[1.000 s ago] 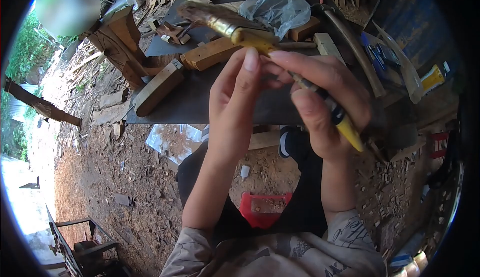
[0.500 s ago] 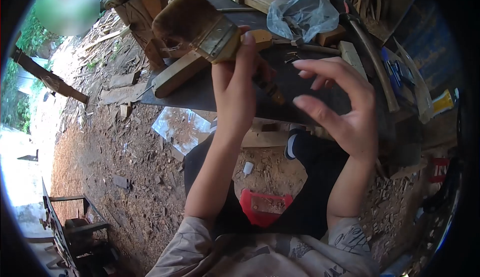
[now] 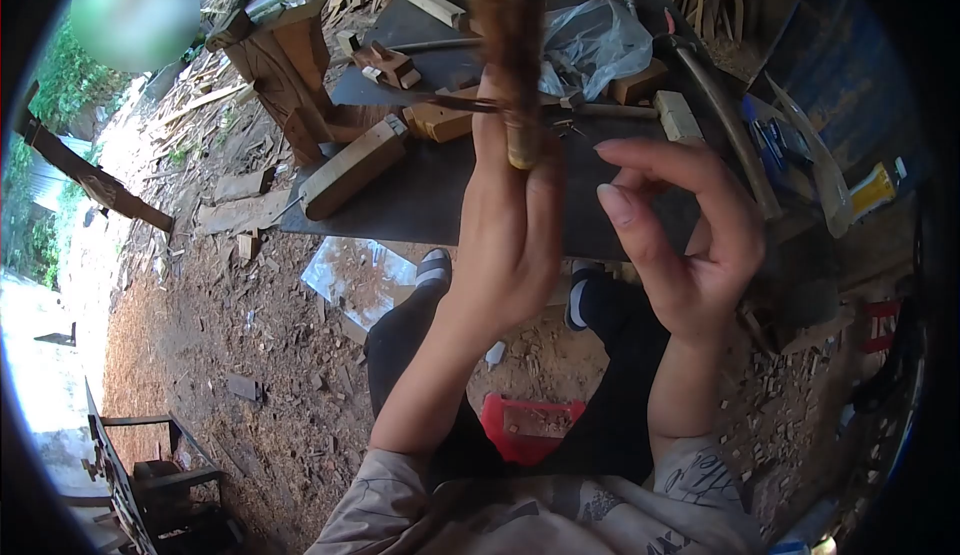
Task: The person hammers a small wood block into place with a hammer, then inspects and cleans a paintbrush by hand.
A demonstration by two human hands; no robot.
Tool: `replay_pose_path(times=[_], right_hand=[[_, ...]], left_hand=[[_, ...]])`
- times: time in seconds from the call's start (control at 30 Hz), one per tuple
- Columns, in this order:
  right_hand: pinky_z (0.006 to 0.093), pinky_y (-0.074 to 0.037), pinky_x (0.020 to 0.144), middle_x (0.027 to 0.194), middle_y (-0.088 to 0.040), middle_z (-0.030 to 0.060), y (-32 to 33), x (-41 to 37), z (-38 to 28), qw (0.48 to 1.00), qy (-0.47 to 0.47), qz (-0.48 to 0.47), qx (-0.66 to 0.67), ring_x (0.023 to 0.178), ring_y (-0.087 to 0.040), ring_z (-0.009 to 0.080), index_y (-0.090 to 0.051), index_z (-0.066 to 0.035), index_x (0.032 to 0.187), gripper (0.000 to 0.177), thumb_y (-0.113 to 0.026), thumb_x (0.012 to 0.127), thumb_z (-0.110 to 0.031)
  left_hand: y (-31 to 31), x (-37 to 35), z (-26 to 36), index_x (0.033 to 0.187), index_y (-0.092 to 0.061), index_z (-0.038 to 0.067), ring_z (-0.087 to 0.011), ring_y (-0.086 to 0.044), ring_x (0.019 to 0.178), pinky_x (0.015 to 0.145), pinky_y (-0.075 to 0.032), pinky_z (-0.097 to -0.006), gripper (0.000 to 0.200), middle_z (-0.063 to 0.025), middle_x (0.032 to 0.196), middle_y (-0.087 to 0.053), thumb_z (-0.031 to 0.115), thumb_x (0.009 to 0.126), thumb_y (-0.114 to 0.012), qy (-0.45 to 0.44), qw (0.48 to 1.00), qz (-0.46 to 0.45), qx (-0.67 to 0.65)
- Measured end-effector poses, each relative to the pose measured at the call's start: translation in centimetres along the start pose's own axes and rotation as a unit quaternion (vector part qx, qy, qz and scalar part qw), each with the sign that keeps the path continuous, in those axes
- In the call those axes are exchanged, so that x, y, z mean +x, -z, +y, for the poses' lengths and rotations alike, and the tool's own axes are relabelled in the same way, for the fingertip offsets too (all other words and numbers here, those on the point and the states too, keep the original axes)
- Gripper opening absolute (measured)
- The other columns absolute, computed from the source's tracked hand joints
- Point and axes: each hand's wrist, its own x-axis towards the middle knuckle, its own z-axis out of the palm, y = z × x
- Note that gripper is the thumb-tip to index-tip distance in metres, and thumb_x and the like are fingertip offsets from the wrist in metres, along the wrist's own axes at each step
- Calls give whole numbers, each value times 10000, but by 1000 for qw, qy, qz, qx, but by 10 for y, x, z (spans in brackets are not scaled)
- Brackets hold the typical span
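My left hand [image 3: 510, 235] is closed around a wide flat paintbrush [image 3: 512, 30], held up over the dark work table [image 3: 420, 175]. The brush is turned edge-on to me, its brown bristles pointing up and blurred at the top. To its right, my right hand [image 3: 700, 225] hovers with thumb and forefinger curved towards each other, a gap between their tips. Nothing shows in that hand, and it stands apart from the brush.
A squared wooden block [image 3: 350, 170] lies at the table's left edge, with a small wooden plane [image 3: 388, 65] behind it. A clear plastic bag [image 3: 600, 45] and a long curved wooden handle [image 3: 730, 120] lie further right. A red stool [image 3: 525, 445] is below me.
My left hand has moved right and turned the brush from its broad face to its narrow edge. My right hand's fingers have curled slightly more.
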Motion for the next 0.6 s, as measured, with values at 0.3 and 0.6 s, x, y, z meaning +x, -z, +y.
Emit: replay_pose_path(times=[0.3, 0.6], right_hand=[[246, -488, 711, 880, -678, 40, 10, -1, -2, 997, -25, 68, -40, 760, -608, 92, -696, 16, 980, 203, -833, 861, -75], [228, -469, 623, 762, -646, 3, 8, 3, 12, 991, -51, 118, -34, 682, -592, 61, -693, -8, 915, 175, -809, 930, -138]], left_hand=[[-14, 3, 1, 1643, -98, -86, -422, -606, 1079, 965, -481, -455, 859, -286, 1199, -602, -37, 926, -568, -115, 985, 7, 130], [-19, 2, 4, 1560, -303, -74, -302, -667, 1131, 963, -536, -386, 739, -257, 1228, -631, 54, 925, -659, -73, 997, 29, 23]])
